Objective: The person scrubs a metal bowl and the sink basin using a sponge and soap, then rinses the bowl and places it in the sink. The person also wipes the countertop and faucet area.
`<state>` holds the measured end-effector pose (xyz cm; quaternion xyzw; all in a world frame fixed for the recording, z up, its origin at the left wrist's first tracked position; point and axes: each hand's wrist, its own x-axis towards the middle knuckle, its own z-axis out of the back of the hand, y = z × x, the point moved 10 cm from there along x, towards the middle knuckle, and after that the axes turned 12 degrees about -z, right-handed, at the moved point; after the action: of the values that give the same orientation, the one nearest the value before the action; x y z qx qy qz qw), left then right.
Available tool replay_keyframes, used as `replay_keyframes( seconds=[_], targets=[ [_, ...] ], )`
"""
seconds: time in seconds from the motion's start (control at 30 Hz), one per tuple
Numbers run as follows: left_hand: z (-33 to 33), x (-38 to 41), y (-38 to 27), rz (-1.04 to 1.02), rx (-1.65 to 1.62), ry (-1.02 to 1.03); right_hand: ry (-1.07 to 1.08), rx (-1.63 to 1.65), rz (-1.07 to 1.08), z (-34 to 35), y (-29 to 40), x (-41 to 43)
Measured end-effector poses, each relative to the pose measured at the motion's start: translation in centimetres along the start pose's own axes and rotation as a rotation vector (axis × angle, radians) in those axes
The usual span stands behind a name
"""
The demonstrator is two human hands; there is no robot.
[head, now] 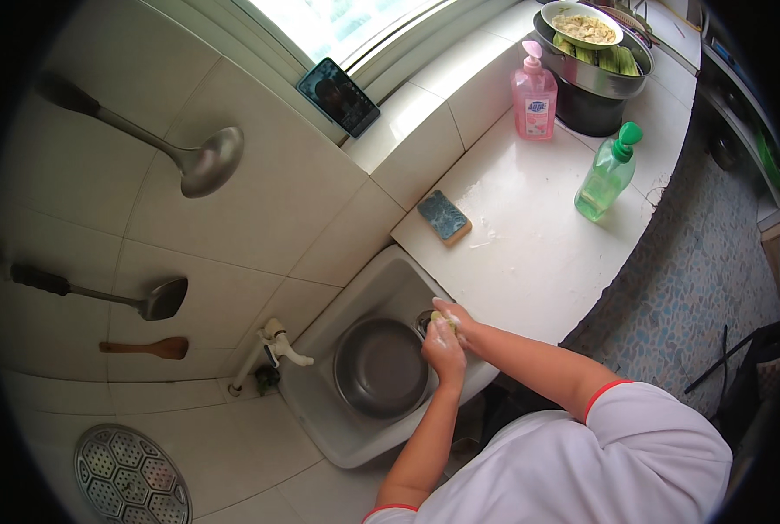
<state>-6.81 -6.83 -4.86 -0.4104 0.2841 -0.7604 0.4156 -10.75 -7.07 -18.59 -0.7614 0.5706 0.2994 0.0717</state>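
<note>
My left hand (444,354) and my right hand (461,322) meet over the right rim of the sink (311,419), with white foam on them. Between them they grip a small yellow-green thing (440,317), mostly hidden by the fingers; I cannot tell what it is. A round metal basin (383,373) sits in the sink, just left of my hands. The white tap (292,354) at the sink's far left side shows no visible water stream. On the wet counter (527,262) above my hands lies a sponge (444,216) with its dark scouring side up.
A green pump bottle (605,177) and a pink pump bottle (534,98) stand farther along the counter. Behind them, a steel pot (599,75) holds green-wrapped food and a bowl (583,25). A phone (339,97) leans by the window. A ladle (206,160) and turner (161,300) hang left.
</note>
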Motion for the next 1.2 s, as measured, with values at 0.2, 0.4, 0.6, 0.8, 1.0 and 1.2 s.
replay_keyframes(
  seconds=[0.2,0.4,0.6,0.8,1.0,1.2],
  targets=[
    [-0.2,2.4,6.3,0.142,0.016,0.051,-0.430,-0.117,-0.003,0.4,-1.7,-1.4],
    [-1.1,0.8,3.1,0.016,0.016,0.059,-0.442,-0.090,0.068,3.0,0.4,0.6],
    [0.1,2.0,2.9,0.068,0.020,0.049,-0.426,-0.133,0.149,1.1,1.2,-0.1],
    [0.5,3.1,10.4,0.203,0.053,0.016,-0.509,-0.134,0.167,1.1,-1.1,0.4],
    [0.4,0.0,-1.4,-0.103,-0.059,0.057,-0.497,-0.180,0.151,3.7,2.1,1.6],
    [1.1,3.9,12.4,0.159,0.052,0.026,-0.328,0.021,-0.144,-2.2,-2.4,-1.6]
  ],
)
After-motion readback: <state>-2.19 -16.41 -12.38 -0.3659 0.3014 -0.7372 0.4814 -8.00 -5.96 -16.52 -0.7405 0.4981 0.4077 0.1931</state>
